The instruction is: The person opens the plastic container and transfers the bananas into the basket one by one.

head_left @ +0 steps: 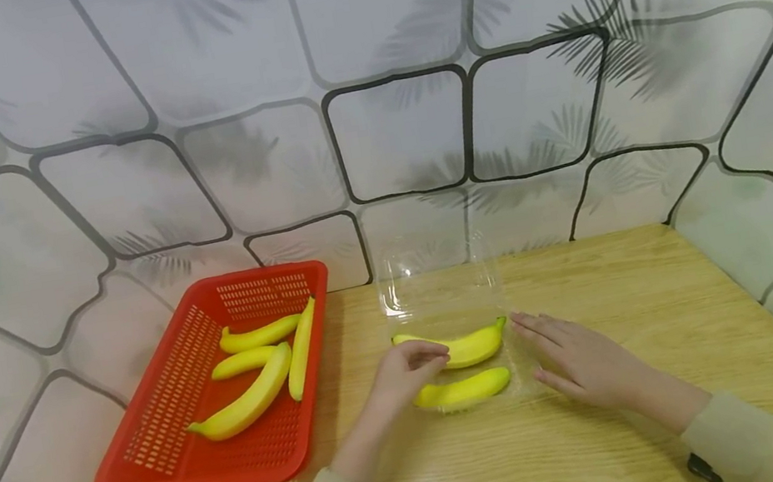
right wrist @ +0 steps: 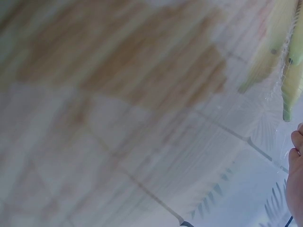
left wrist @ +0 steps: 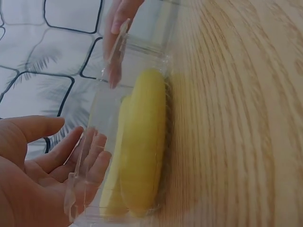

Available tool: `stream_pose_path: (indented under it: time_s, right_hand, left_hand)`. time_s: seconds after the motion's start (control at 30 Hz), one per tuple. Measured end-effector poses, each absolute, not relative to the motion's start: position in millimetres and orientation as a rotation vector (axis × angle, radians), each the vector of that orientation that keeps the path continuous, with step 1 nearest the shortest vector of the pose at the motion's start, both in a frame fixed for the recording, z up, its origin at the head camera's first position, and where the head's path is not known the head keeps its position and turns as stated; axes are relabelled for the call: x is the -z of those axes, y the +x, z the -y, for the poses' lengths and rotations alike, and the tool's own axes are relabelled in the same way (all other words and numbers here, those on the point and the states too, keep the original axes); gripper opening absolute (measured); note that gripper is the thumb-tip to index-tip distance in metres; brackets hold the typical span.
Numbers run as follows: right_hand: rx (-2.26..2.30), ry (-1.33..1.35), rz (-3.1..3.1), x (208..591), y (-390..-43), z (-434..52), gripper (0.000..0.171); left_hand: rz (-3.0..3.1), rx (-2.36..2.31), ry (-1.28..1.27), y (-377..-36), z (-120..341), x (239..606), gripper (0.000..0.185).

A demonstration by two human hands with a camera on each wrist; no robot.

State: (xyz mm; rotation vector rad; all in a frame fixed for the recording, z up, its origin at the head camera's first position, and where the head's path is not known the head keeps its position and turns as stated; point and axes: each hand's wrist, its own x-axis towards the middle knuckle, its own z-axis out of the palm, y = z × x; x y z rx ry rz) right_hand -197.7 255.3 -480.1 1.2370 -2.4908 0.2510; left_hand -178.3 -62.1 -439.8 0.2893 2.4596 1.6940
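While I watch through the head camera, my left hand (head_left: 407, 372) rests with curled fingers on the left end of the far banana (head_left: 467, 346), which lies in a clear plastic box (head_left: 441, 300) near the middle of the wooden table (head_left: 674, 330). A second banana (head_left: 465, 389) lies just beside it on the near side, inside the same box, whose lid stands open toward the back edge. My right hand (head_left: 580, 362) lies flat with straight, relaxed fingers at the box's right side, fingertips touching its edge, holding nothing.

From the left wrist view I see my left hand (left wrist: 38, 175) held loosely at the transparent wall, the two bananas stacked close behind the plastic, and fingers of the other hand (left wrist: 118, 28) at the far end. The right wrist view is blurred; I can only make out banana tips (right wrist: 289, 61) and a bit of hand.

At the table's left edge a red basket (head_left: 168, 444) holds four more bananas (head_left: 252, 397). A patterned wall (head_left: 359, 68) stands behind.
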Motion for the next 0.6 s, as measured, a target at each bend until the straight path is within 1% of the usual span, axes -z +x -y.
stream_pose_path:
  time_s: [0.37, 0.6]
  right_hand:
    - [-0.268, 1.236, 2.485, 480.3, -199.1, -254.3, 0.074]
    - [-0.26, 1.229, 2.481, 481.2, -199.1, -253.7, 0.075]
  left_hand:
    - [-2.453, -1.502, 0.395, -183.2, 57.8, 444.4, 0.026]
    - [-2.414, -1.451, 0.403, -186.4, 56.1, 445.3, 0.027]
